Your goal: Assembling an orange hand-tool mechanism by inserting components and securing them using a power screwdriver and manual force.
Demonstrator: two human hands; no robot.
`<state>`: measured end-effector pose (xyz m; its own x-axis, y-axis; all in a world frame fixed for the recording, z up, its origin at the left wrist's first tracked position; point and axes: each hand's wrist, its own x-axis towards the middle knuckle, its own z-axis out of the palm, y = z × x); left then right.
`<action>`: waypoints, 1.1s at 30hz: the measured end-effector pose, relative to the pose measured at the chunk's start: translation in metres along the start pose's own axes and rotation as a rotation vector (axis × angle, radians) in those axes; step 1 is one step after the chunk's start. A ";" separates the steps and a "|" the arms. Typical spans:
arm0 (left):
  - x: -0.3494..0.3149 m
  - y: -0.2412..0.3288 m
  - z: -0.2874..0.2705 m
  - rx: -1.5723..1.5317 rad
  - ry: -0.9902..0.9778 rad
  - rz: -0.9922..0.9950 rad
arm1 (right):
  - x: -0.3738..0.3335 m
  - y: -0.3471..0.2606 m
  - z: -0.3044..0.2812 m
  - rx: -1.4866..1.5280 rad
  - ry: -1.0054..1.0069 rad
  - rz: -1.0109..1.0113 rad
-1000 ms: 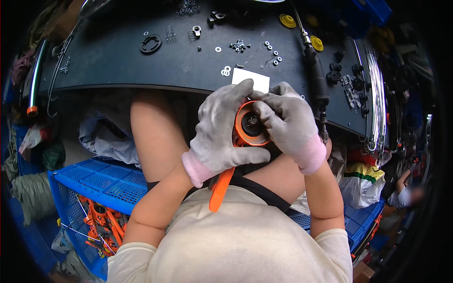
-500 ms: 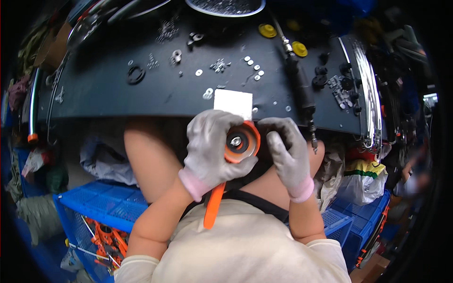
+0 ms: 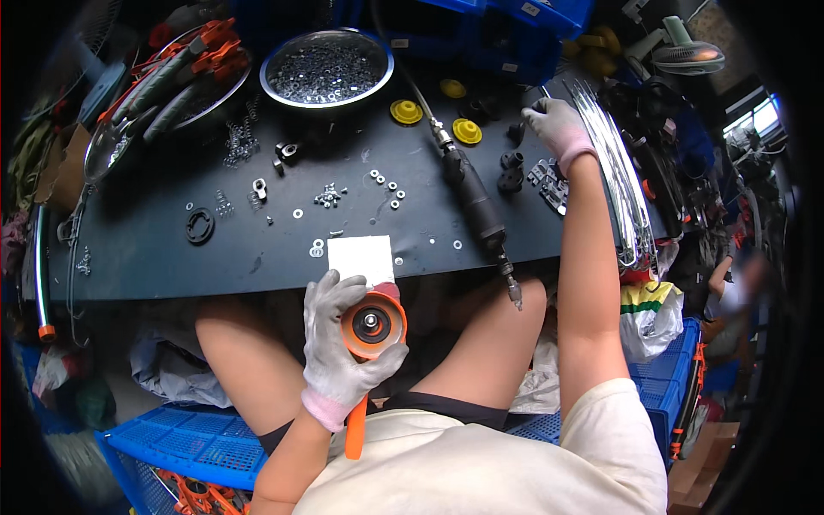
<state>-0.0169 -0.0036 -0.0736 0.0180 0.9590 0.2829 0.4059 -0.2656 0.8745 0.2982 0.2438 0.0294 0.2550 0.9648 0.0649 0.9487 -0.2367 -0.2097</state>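
Observation:
My left hand (image 3: 329, 348), in a grey glove with a pink cuff, is closed around an orange round housing (image 3: 348, 330). A black hub with a shiny bolt end (image 3: 371, 320) sits in the housing's middle. An orange strip-like handle (image 3: 355, 433) sticks out below the hand. My right hand (image 3: 558, 130), gloved the same way, is stretched out over the far right of the table. Its fingers look loosely bent and apart, with nothing visible in them; their tips hover close to a small black plastic part (image 3: 516, 133).
On the dark table (image 3: 275, 270) lie a white card (image 3: 360, 257), washers, small screws, springs and a black ring (image 3: 200, 226). A black power driver (image 3: 472, 202) lies at centre right. Metal rods (image 3: 614, 184) are bundled at right; a steel bowl (image 3: 326, 69) of nuts stands behind.
My right hand has left the orange housing and reached far out to the right. My left hand keeps the housing near the table's front edge. The view has shifted, showing more of the table's back.

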 end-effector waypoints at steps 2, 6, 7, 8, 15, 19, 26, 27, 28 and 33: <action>-0.002 -0.004 -0.001 0.006 0.032 -0.010 | -0.030 -0.012 0.000 0.078 -0.132 -0.024; 0.000 -0.004 0.000 -0.019 0.015 -0.008 | -0.089 0.019 0.038 -0.043 -0.106 -0.437; -0.001 -0.002 -0.001 -0.024 0.018 -0.013 | -0.092 0.023 0.048 -0.068 0.028 -0.471; -0.002 -0.001 -0.001 -0.029 0.021 -0.019 | -0.092 0.029 0.049 0.035 0.061 -0.439; -0.002 -0.009 -0.005 -0.011 -0.010 0.029 | -0.143 -0.002 0.034 1.240 -0.147 -0.101; -0.003 -0.011 -0.003 -0.098 0.049 -0.064 | -0.205 -0.067 0.019 1.282 -0.472 -0.362; 0.008 -0.006 -0.008 -0.057 0.008 -0.011 | -0.241 -0.091 0.047 0.650 0.108 -0.980; 0.008 -0.006 -0.007 -0.074 -0.010 -0.006 | -0.242 -0.091 0.049 0.667 0.107 -0.915; 0.009 -0.007 -0.007 -0.082 -0.009 0.007 | -0.237 -0.086 0.050 0.680 0.199 -0.938; 0.001 -0.006 -0.010 -0.058 -0.027 -0.079 | -0.134 -0.005 0.045 0.337 0.524 -0.388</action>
<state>-0.0280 -0.0026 -0.0744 0.0128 0.9792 0.2024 0.3537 -0.1938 0.9151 0.2510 0.1204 -0.0222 0.0480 0.7705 0.6356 0.9013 0.2409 -0.3601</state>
